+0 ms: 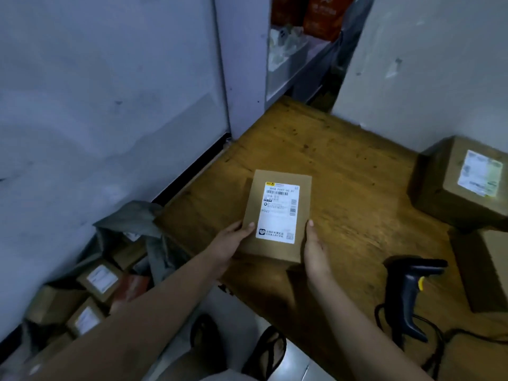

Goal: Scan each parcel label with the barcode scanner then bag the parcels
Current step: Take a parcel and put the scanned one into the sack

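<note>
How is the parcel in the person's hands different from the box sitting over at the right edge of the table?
The held parcel is flat and thin; the right-hand box is taller and bulkier. The left hand and right hand hold the held parcel by its sides; nothing touches the right-hand box. Both are white-labelled brown cardboard.

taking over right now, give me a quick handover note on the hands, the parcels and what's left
Hands: left hand and right hand both grip the flat parcel, label up, over the wooden table.
The barcode scanner lies on the table to the right, in neither hand.
Done: several labelled parcels lie in the open grey bag on the floor.
Left: scan this one if unscanned (cannot tell), bag it, then the far box and near box.
</note>
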Demonstrator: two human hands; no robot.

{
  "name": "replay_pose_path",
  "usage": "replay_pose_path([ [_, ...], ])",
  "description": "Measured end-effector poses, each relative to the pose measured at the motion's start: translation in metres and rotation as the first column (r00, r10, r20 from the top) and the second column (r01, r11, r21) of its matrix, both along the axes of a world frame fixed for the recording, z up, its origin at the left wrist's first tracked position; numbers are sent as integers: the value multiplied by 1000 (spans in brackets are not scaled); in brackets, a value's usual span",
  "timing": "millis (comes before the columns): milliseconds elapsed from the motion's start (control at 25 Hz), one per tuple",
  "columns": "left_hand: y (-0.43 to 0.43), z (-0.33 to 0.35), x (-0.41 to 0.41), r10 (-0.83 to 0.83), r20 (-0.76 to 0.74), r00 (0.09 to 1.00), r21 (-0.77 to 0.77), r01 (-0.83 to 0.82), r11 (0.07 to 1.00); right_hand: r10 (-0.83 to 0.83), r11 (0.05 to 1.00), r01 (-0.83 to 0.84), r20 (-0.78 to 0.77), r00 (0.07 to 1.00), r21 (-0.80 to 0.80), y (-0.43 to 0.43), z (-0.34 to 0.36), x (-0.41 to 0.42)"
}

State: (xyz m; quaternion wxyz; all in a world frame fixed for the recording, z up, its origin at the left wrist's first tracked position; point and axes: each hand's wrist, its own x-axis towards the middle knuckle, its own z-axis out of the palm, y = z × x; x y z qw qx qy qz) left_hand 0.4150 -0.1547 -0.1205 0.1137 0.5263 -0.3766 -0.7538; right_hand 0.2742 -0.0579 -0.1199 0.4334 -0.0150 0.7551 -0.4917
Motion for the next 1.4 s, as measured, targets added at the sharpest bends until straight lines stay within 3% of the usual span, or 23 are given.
replay_pose_path([
  [160,-21,0,72,256,-97,962,65,-250,966,195,958,-181,45,980,-223,-40,-1,60],
  [280,-45,-6,141,380,-86,921,93,-372,924,306,926,-278,80,949,-254,-83,-4,122],
  [520,-76,-39,323,597,-19,802,218,-580,785,531,846,-526,54,846,-84,-166,-25,292],
  [640,-84,-61,401,682,94,725,263,-679,685,582,798,-600,184,792,59,-195,-56,367],
  [840,-85,-79,481,731,122,672,309,-726,615,654,688,-710,294,697,151,-228,-86,449],
  [960,-90,-96,511,675,156,721,262,-689,676,727,626,-755,206,655,193,-234,-97,479],
  [1120,-94,-112,535,529,311,789,261,-606,751,764,567,-778,180,620,271,-228,-100,483],
  [1400,-91,-112,537,521,419,743,214,-639,739,657,634,-677,201,726,374,-224,-104,441],
])
